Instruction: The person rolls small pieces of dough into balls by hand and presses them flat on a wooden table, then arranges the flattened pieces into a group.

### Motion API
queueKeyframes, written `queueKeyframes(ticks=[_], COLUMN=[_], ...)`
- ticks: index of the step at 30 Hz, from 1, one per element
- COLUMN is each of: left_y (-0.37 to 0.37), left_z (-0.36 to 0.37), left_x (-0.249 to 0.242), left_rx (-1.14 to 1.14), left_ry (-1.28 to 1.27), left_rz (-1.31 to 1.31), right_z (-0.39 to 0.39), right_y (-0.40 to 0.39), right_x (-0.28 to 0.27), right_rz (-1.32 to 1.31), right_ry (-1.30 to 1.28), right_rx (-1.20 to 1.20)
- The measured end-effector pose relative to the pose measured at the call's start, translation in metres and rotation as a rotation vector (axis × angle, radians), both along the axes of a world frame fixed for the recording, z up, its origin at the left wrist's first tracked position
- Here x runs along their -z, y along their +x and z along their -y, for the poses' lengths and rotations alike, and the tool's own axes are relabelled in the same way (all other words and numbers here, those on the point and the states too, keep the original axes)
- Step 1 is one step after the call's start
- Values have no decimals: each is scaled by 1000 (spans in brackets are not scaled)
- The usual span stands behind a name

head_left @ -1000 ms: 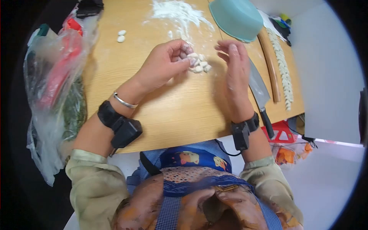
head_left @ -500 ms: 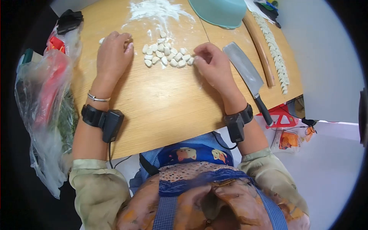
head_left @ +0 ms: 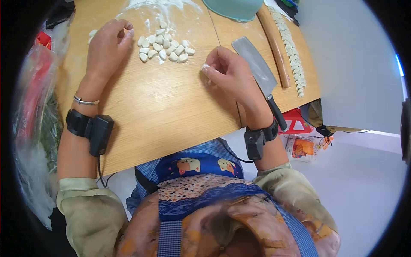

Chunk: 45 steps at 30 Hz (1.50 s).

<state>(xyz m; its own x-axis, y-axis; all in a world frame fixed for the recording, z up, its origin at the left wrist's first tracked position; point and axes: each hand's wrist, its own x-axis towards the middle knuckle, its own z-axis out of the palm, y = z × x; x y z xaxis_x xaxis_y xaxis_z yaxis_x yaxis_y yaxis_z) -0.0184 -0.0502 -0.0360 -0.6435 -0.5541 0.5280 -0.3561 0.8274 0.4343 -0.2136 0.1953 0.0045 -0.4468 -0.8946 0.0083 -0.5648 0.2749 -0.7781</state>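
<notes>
Several small white dough pieces [head_left: 162, 46] lie in a loose cluster on the wooden table [head_left: 162, 103]. Left of them is my left hand [head_left: 109, 45], its fingers curled and closed; whatever they may hold is hidden. A few more dough pieces [head_left: 92, 34] lie just beyond that hand's outer side. My right hand [head_left: 229, 70] is to the right of the cluster, thumb and fingers bent together with floury tips, and apart from the pieces. Close by on its right lies a cleaver [head_left: 256, 64], its black handle pointing toward me.
White flour [head_left: 165, 6] is spread at the far side. A green bowl [head_left: 235, 7] stands behind the cleaver. A wooden rolling pin [head_left: 275, 47] and a long row of overlapping dough pieces [head_left: 291, 51] lie at right. Plastic bags [head_left: 36, 103] hang at left.
The whole view has shifted, with table items now further left and up. My right hand has moved away from the cluster's right end, toward me and the cleaver.
</notes>
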Motion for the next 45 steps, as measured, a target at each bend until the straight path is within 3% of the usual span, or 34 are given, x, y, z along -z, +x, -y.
queueKeyframes(ticks=[3,5,9,11,12,14,21,36,38,39,41,45], left_y=[-1,-1,-1,0,-1,-1,-2,-1,-1,-1,-2,-1], left_z=[0,-1,0,-1,-1,0,-4,-5,-5,-6,-5,-4], left_x=[2,2,2,1,1,3,1,1,1,1,3,2], left_rx=[33,41,45,48,52,65,109,132,130,130,137,144], left_ry=[50,57,80,82,84,88,108,112,109,108,102,124], left_rz=[-9,-4,3,13,22,24,-40,10,15,21,15,11], right_z=[-12,-15,-19,-20,-20,-19,-19,-20,-10,-4,10,27], right_y=[-4,0,0,13,16,22,17,15,9,5,0,1], right_x=[1,-5,-7,-19,-16,-7,-4,-12,-5,-2,5,24], right_rz=[162,-87,-81,-217,-216,-459,-401,-386,-456,-455,-657,-783], right_ry=[47,98,42,167,168,74,-24,117,-117,-116,-250,-226], right_rx=[-88,-48,22,1,4,-50,-134,-174,-94,-93,-91,-142])
